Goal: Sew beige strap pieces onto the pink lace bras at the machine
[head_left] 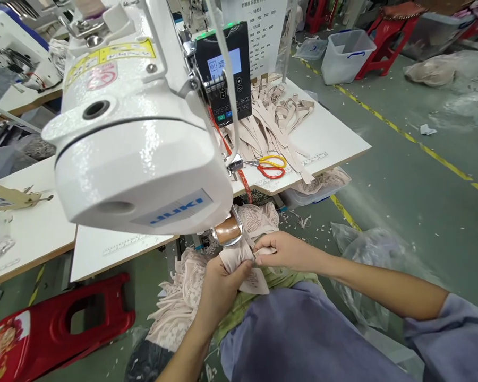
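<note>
Just below the head of a white sewing machine (pixel 143 170), my left hand (pixel 223 286) pinches a beige fabric piece (pixel 233 257) between thumb and fingers. Close beside it, my right hand (pixel 276 249) has its fingers closed on a narrow end of beige fabric. A pale tag (pixel 255 282) hangs under the hands. Beige lace garments (pixel 189 276) are heaped to the left of my left hand, and a lace cup (pixel 258 216) lies behind the hands.
Scissors with yellow and red handles (pixel 271 166) and beige straps (pixel 269 122) lie on the white table (pixel 338 138). A control panel (pixel 227 74) stands behind the machine. A red stool (pixel 63 323) is at the lower left. Plastic bags (pixel 366 254) lie on the floor at right.
</note>
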### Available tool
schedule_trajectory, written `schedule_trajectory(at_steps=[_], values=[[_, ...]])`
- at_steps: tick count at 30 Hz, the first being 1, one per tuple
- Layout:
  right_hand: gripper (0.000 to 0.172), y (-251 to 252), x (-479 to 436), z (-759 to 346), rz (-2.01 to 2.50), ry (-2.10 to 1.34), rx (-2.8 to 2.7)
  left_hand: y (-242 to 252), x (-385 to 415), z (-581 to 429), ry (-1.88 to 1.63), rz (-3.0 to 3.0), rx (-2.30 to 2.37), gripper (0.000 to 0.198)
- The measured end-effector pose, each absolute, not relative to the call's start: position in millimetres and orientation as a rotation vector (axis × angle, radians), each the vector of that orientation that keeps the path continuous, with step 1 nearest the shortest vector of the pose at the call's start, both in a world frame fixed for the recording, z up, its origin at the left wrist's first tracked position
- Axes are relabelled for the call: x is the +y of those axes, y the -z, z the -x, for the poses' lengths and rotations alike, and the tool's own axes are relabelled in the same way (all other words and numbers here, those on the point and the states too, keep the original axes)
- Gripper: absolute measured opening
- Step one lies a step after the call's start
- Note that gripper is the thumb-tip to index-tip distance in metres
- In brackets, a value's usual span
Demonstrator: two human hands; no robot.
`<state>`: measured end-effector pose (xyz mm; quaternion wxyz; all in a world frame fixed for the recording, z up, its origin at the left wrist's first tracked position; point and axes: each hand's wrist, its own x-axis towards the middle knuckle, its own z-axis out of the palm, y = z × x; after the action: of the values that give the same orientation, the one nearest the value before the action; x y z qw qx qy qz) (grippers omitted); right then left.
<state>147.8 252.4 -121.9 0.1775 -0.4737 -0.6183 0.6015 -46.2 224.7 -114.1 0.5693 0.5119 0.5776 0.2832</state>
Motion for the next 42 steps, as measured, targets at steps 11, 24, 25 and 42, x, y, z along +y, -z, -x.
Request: schedule_trajectory(at_steps=[11, 24, 25, 42], values=[[0.016, 113, 246, -142, 1.404, -1.720, -1.636, 117, 223, 40, -0.800, -0.920, 1.374, 0.038], [0.029, 83, 279, -146, 1.088, -2.057, -1.547, 162, 178, 50, -1.317, -0.774, 0.880, 0.074], [0.029, 78, 285, -144, 1.040, -2.113, -1.578, 166, 176, 48, -1.334, -0.761, 0.828, 0.080], [0.021, 41, 327, -114, 1.151, -1.027, -2.622, 138, 256, 107, -0.855, -2.979, 1.059, 0.069]])
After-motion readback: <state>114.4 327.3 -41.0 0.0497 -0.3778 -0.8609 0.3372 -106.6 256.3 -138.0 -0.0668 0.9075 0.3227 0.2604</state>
